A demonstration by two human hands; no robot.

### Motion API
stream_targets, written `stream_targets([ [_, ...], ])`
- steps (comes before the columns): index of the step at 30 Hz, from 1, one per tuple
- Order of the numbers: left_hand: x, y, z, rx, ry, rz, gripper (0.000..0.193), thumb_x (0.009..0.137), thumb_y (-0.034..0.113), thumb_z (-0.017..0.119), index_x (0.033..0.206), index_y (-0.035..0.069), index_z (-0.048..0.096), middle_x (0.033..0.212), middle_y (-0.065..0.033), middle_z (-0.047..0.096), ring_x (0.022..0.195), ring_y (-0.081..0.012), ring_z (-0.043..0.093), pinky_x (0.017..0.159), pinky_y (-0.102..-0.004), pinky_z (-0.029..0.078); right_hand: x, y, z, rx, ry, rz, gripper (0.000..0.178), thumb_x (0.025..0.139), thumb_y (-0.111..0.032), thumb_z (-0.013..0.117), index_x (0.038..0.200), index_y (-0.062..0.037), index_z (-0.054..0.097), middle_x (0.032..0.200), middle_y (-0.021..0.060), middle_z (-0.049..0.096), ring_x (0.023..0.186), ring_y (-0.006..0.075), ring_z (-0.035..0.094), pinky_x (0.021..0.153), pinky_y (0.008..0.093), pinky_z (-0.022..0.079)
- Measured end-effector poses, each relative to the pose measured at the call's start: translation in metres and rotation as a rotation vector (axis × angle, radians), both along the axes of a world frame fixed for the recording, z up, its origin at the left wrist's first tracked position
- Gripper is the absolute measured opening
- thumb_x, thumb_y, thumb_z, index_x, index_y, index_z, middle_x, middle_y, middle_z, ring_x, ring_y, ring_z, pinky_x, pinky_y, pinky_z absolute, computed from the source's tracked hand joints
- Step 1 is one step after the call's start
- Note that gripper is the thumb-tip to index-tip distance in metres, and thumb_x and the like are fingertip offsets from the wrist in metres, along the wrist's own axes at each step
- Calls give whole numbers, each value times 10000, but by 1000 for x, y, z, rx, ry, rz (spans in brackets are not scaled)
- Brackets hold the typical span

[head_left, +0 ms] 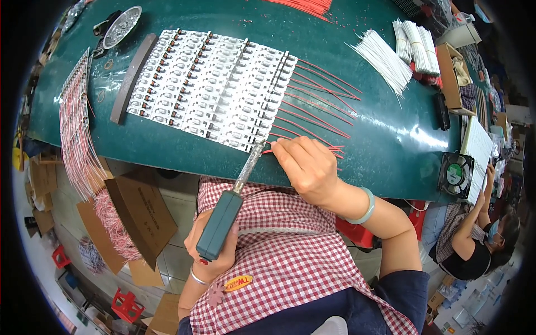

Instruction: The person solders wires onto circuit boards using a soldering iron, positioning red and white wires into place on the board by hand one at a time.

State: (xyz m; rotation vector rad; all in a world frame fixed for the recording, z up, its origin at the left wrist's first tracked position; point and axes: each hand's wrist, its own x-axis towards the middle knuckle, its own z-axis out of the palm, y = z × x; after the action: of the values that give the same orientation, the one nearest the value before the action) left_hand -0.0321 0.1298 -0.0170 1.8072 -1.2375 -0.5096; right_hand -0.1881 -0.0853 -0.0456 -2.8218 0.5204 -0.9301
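Observation:
My left hand (209, 245) is wrapped round the green handle of a soldering gun (220, 223). Its metal barrel slants up and away, with the tip at the near right corner of a white circuit board panel (223, 89). Rows of small parts cover that panel, and several red wires (318, 125) fan out from its right edge. Beside the tip, my right hand (310, 167) pinches a red wire by its end at the panel corner. Other red wires lie under and beside its fingers.
A dark bar (134, 78) lies along the panel's left side. Bundles of white wires (385, 61) lie at the far right. A small fan (455, 173) stands near the right edge, beside a co-worker (472, 245). A wired panel (78, 123) hangs over the left edge above a cardboard box (139, 218).

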Motion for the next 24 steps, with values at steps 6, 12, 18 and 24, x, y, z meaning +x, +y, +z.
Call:
stream_targets([
  [6,0,-5,-1,-35,-87,-34,213,764,-28,786,966,-60,727,986,-178,715,852,-318,733,724,-349,581,0,0,1,-14,28,3,329,747,-78,688,1045,59,707,971,135,728,796,235,680,620,334,527],
  [12,0,-3,2,6,10,-3,215,762,-26,793,961,-63,720,960,-174,711,796,-301,722,678,-349,572,0,2,0,-30,43,-11,330,747,-82,684,1046,56,707,973,139,725,797,238,681,627,338,541],
  [18,0,19,-16,-15,49,67,237,793,-1,792,1004,-85,725,957,-213,728,810,-336,745,702,-367,591,-1,2,1,-18,54,-15,330,752,-78,681,1054,52,703,980,134,720,805,238,681,630,337,540],
  [24,1,26,-19,8,33,58,250,816,17,785,1032,-97,729,1001,-239,733,877,-371,758,762,-385,606,-1,1,3,24,-11,8,326,745,-48,688,1055,53,702,962,112,705,803,238,669,619,341,530],
])
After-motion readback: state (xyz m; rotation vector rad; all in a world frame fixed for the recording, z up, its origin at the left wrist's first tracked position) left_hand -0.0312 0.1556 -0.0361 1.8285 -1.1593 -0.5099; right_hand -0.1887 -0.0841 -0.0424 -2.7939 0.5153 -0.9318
